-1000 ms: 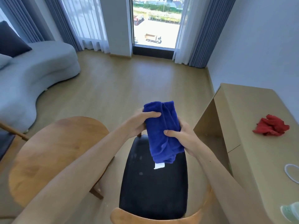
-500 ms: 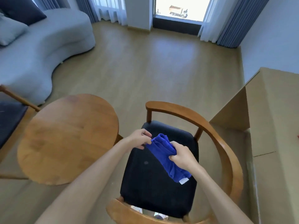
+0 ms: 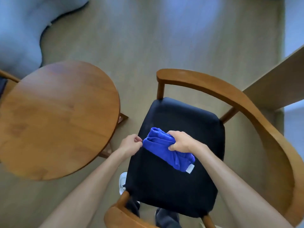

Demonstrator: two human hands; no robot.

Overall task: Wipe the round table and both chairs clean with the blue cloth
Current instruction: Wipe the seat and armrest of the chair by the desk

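Observation:
The folded blue cloth [image 3: 162, 149] lies low over the black seat [image 3: 177, 181] of the wooden armchair [image 3: 256, 119] right below me. My right hand [image 3: 181, 141] grips its upper right part. My left hand [image 3: 131, 143] is at the cloth's left edge with fingers curled; whether it still pinches the cloth is unclear. A white tag hangs from the cloth's lower end. The round wooden table [image 3: 57, 119] stands to the left of the chair. A sliver of the second chair [image 3: 6, 78] shows at the far left edge.
A grey sofa [image 3: 24, 27] curves across the upper left. A light wooden desk [image 3: 278, 86] edge juts in at the right. My white shoe [image 3: 122, 181] and dark trouser legs show under the chair's front. Wooden floor lies beyond.
The view has tilted down and closer to the chair. Both hands have brought the cloth down from chest height onto the seat.

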